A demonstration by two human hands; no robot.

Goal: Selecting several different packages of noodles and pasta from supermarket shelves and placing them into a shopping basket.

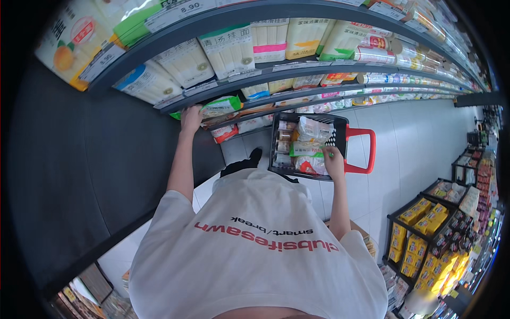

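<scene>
On a low shelf, my left hand [192,118] grips a green-edged clear packet [220,107] near its left end; the fingertips are partly hidden. My right hand [334,160] is inside a black plastic shopping basket [341,119], fingers curled at the right end of a green-and-white packet [306,150]. Whether they pinch it is unclear. Above that packet in the picture lies a white-and-clear bag [314,129], and below it a red-and-white bag [310,165]. Several cylindrical packs [284,136] line the basket's left side. The basket's red handle [371,151] extends to the right.
Shelves hold several packs of dried noodles [227,50], with price tags [101,62] on the edges. A dark panel [131,147] flanks the shelves at left. Pale floor tiles [382,131] stretch right towards a black rack [418,215] of yellow packs. My shoe [255,156] is beside the basket.
</scene>
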